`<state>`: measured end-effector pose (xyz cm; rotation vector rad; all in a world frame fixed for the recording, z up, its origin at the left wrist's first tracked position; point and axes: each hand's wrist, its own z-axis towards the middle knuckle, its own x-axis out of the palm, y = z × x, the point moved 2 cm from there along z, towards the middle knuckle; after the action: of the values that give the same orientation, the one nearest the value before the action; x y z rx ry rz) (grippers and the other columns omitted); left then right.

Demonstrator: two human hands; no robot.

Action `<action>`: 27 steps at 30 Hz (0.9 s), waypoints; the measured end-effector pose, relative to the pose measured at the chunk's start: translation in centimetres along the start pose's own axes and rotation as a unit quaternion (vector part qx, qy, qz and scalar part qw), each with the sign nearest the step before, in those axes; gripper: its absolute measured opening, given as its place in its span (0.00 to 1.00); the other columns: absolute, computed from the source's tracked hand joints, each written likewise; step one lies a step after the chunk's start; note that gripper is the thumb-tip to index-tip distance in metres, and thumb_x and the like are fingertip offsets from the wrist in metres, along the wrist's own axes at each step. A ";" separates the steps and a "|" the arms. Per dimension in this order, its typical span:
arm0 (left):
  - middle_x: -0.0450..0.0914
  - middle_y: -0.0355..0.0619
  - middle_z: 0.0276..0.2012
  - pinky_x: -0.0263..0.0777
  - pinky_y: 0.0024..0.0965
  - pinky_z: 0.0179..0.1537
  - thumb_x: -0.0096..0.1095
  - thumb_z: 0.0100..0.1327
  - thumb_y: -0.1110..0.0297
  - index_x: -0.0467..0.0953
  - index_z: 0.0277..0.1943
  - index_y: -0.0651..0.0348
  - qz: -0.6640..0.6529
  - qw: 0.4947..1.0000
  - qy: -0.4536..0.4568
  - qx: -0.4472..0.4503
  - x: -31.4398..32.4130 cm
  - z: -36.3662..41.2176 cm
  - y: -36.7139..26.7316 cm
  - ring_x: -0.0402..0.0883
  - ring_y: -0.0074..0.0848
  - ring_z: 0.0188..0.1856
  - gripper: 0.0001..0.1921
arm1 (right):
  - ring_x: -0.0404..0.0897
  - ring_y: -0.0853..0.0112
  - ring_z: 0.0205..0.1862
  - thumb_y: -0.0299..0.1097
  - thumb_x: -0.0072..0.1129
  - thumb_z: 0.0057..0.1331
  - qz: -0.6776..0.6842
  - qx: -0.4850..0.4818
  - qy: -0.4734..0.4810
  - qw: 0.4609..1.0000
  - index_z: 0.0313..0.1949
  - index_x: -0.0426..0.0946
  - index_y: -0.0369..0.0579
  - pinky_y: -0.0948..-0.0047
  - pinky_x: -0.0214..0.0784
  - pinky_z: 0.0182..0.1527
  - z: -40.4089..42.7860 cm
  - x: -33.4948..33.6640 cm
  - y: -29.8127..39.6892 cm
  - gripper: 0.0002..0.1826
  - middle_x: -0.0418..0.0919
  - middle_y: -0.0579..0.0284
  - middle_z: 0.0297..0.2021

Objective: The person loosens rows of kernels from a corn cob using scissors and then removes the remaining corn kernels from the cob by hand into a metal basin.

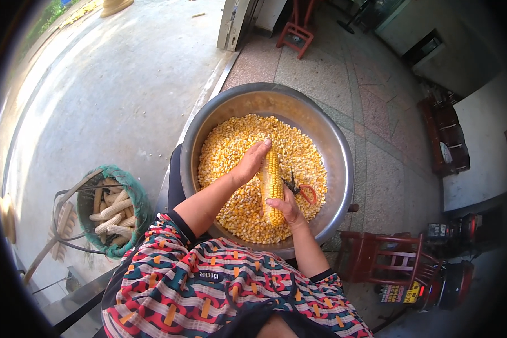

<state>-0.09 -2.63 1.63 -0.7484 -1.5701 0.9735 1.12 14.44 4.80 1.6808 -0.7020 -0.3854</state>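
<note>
A large metal basin (342, 152) stands before me, with a thick layer of loose corn kernels (236, 131) in it. Over the kernels I hold a yellow ear of corn (274, 173), partly bare of kernels along its left side. My left hand (251, 160) rests on the upper left of the ear, thumb near its top. My right hand (286, 207) grips the lower part, thumb across the front; its other fingers are mostly hidden. Scissors with red handles (307, 193) lie on the kernels to the right, their dark blades partly beside the ear.
At the left stands a basket with green netting (141, 203), holding several stripped corncobs (115, 208). A wooden rake (61, 232) lies beside it. A red wooden chair (388, 257) is at the lower right, another (295, 36) beyond the basin near a door frame (232, 25).
</note>
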 end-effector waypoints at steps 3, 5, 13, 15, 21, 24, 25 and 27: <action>0.71 0.39 0.38 0.68 0.28 0.40 0.44 0.69 0.49 0.65 0.51 0.58 0.029 0.999 0.044 -0.011 0.1 -0.6 -0.6 0.70 0.21 0.38 0.21 | 0.76 0.70 0.29 0.41 0.60 0.49 0.076 0.050 0.031 0.995 0.54 0.61 0.38 0.73 0.71 0.33 -0.6 -0.5 0.6 0.35 0.73 0.56 0.33; 0.71 0.39 0.38 0.66 0.23 0.40 0.43 0.69 0.49 0.66 0.54 0.61 0.041 0.997 0.046 -0.036 0.8 -1.2 -2.1 0.69 0.20 0.40 0.23 | 0.77 0.69 0.28 0.40 0.60 0.48 0.118 0.059 0.055 0.990 0.53 0.62 0.38 0.72 0.72 0.33 -0.8 -0.8 0.7 0.34 0.75 0.55 0.31; 0.79 0.49 0.38 0.72 0.37 0.44 0.35 0.70 0.47 0.71 0.45 0.60 -0.152 0.980 -0.078 -0.102 -0.2 0.7 -0.7 0.78 0.34 0.41 0.23 | 0.79 0.63 0.33 0.42 0.62 0.49 -0.141 -0.049 -0.061 0.987 0.50 0.64 0.37 0.70 0.71 0.35 0.4 0.8 0.1 0.32 0.76 0.51 0.31; 0.79 0.49 0.29 0.72 0.34 0.37 0.35 0.70 0.45 0.71 0.39 0.59 -0.089 0.988 -0.109 -0.065 -0.3 0.3 0.1 0.78 0.33 0.32 0.24 | 0.80 0.59 0.37 0.45 0.64 0.50 -0.348 -0.079 -0.112 0.928 0.50 0.63 0.36 0.66 0.71 0.39 0.1 1.6 -0.3 0.34 0.78 0.46 0.34; 0.68 0.39 0.21 0.63 0.28 0.29 0.35 0.71 0.47 0.69 0.26 0.61 0.105 0.984 -0.111 0.091 -1.0 -0.5 -0.8 0.66 0.21 0.24 0.27 | 0.78 0.64 0.38 0.43 0.64 0.51 -0.317 -0.053 -0.098 0.942 0.52 0.62 0.37 0.67 0.70 0.43 -0.9 1.8 0.9 0.34 0.77 0.50 0.37; 0.61 0.34 0.21 0.53 0.28 0.25 0.35 0.71 0.47 0.68 0.26 0.60 0.222 0.959 -0.094 0.148 -0.3 -1.2 -2.4 0.55 0.19 0.23 0.26 | 0.75 0.69 0.39 0.41 0.64 0.51 -0.165 -0.092 -0.033 0.982 0.53 0.62 0.37 0.70 0.68 0.44 -0.7 1.0 0.7 0.34 0.75 0.54 0.38; 0.61 0.34 0.21 0.53 0.28 0.25 0.35 0.71 0.47 0.68 0.26 0.60 0.223 0.960 -0.089 0.148 0.1 -1.0 -2.4 0.55 0.19 0.23 0.26 | 0.74 0.71 0.39 0.40 0.64 0.51 -0.081 -0.114 -0.007 0.990 0.54 0.62 0.37 0.71 0.67 0.45 -0.6 0.9 0.5 0.34 0.74 0.56 0.38; 0.65 0.38 0.18 0.61 0.29 0.25 0.35 0.70 0.45 0.67 0.24 0.59 0.153 0.977 -0.088 0.116 0.3 -0.6 -2.0 0.64 0.20 0.22 0.28 | 0.74 0.70 0.40 0.39 0.64 0.51 -0.100 -0.125 -0.029 0.987 0.52 0.62 0.37 0.70 0.67 0.46 -0.4 0.9 0.5 0.33 0.74 0.55 0.38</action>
<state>0.51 -3.21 3.53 -0.7683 -1.4820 1.4586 1.93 14.19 5.48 1.5092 -0.5056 -0.6396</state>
